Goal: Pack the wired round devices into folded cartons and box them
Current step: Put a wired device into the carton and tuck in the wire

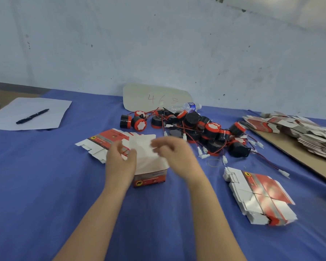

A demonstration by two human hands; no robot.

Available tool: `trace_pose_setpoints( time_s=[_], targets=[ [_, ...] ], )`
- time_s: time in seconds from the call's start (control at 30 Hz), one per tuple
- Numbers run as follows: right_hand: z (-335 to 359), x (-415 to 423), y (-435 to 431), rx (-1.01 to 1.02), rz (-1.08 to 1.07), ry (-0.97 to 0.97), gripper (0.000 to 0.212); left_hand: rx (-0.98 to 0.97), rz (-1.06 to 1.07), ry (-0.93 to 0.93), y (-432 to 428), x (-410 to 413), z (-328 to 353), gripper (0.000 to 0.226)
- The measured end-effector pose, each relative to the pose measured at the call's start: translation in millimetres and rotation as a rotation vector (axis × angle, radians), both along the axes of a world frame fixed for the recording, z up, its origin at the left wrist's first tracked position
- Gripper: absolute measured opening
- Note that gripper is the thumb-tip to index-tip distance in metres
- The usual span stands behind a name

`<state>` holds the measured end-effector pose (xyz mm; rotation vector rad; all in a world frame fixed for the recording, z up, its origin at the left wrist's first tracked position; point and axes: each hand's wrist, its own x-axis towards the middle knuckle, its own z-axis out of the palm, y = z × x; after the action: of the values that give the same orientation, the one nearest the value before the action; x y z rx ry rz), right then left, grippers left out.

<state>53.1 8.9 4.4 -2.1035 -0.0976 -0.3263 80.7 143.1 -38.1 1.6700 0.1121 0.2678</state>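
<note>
Over blue cloth [45, 176], left hand [120, 159] clasped round carton [151, 178]; right hand [171, 153] blurred, grip unclear.

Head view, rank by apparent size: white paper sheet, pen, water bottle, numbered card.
Paper sheet, largest.
Numbered card.
Pen and water bottle: look alike; bottle is farther and partly hidden, so unranked.

bare cloth [36, 185] near-left open; device pile [192, 127] & carton stack [260, 196] crowd right.
</note>
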Motion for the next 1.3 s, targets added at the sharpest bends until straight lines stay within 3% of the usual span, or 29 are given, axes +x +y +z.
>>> trace_pose_setpoints(
  time_s=[0.07, 0.17, 0.27, 0.37, 0.53, 0.6, 0.77, 0.87, 1.0, 1.07, 1.17, 1.3],
  targets=[
    [-2, 18, -25, 0.205, -0.303, -0.122, 0.035, -0.019, 0.064, -0.086, -4, 5, 22, 0.034],
    [-20, 50, -60, 0.237, -0.554, 0.008, 0.043, -0.059, 0.042, -0.236, -20, 9, 55, 0.024],
    [-42, 68, -78, 0.112, -0.547, 0.219, 0.059, -0.126, -0.039, -0.219, -38, 16, 68, 0.025],
    [-54, 78, -86, 0.146, -0.486, 0.264, 0.062, -0.182, -0.107, -0.169, -53, 20, 64, 0.023],
    [-42, 74, -81, 0.083, -0.460, 0.168, 0.020, -0.171, -0.136, -0.115, -60, 21, 49, 0.026],
    [-29, 66, -78, 0.177, -0.418, 0.054, 0.026, -0.241, -0.196, -0.073, -59, 21, 46, 0.014],
    [15, 38, -63, 0.733, -0.184, -0.093, 0.023, -0.315, -0.480, 0.150, -61, 11, 48, 0.015],
    [34, 22, -54, 0.846, -0.053, -0.145, 0.022, -0.248, -0.516, 0.205, -61, 3, 47, 0.015],
    [58, 3, -43, 1.005, 0.136, -0.229, 0.025, 0.098, -0.420, 0.025, -51, -2, 44, 0.069],
    [68, -4, -42, 1.119, 0.249, -0.231, 0.024, 0.118, -0.423, -0.075, -46, -2, 43, 0.092],
    [75, -11, -40, 1.261, 0.397, -0.171, 0.018, -0.054, -0.457, -0.136, -42, -6, 45, 0.096],
    [63, -17, -37, 1.379, 0.496, -0.037, 0.014, -0.184, -0.385, -0.265, -39, -10, 44, 0.082]
  ],
)
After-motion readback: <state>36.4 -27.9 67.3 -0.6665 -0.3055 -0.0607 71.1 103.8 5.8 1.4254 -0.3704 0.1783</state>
